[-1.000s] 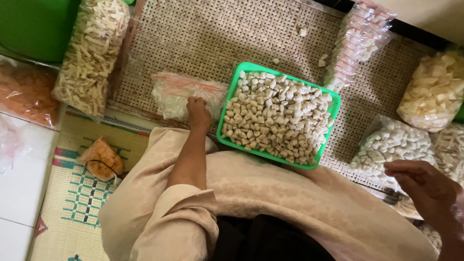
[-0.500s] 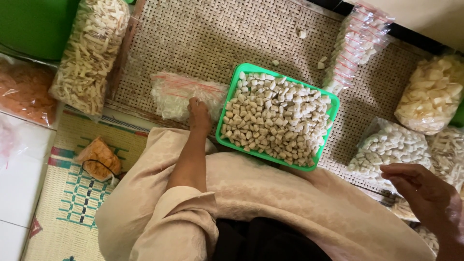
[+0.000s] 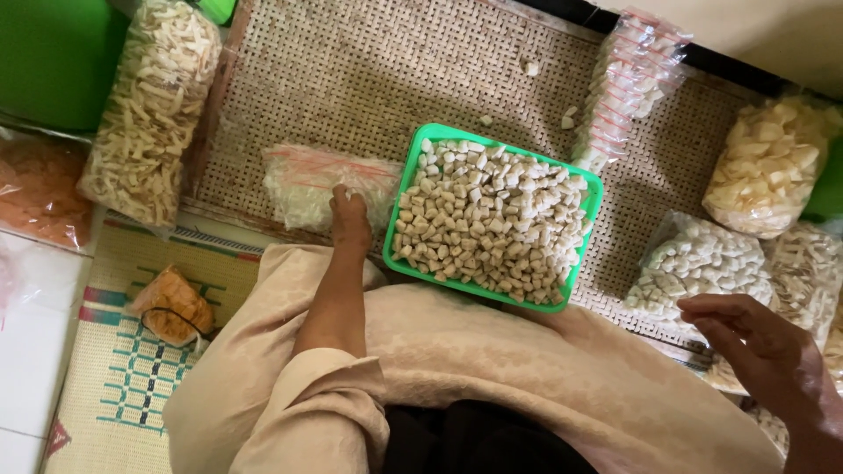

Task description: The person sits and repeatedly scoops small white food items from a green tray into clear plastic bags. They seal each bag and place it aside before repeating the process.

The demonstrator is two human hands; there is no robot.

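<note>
The left hand (image 3: 349, 215) reaches forward over the knee and rests its fingers on a small clear bag (image 3: 307, 183) with a red strip, which lies flat on the woven mat (image 3: 369, 79) just left of the green tray (image 3: 590, 230). The fingers curl down onto the bag's near edge; whether they pinch it or only press on it cannot be told. The tray sits in front of the lap, heaped with pale, chunky snack pieces (image 3: 492, 219). The right hand (image 3: 746, 338) hovers low at the right, loosely open with fingers half bent, holding nothing, just beside a filled bag of similar pale pieces (image 3: 689, 263). More filled bags ring the mat: a long one of pale strips (image 3: 154, 110) at the left, an orange one (image 3: 35, 189) at the far left edge, an upright bag with red lines (image 3: 628, 83) behind the tray, and a bag of larger pale chips (image 3: 768, 167) at the right. A small orange packet (image 3: 171, 305) lies on the patterned mat (image 3: 114, 386) near the left knee.
</note>
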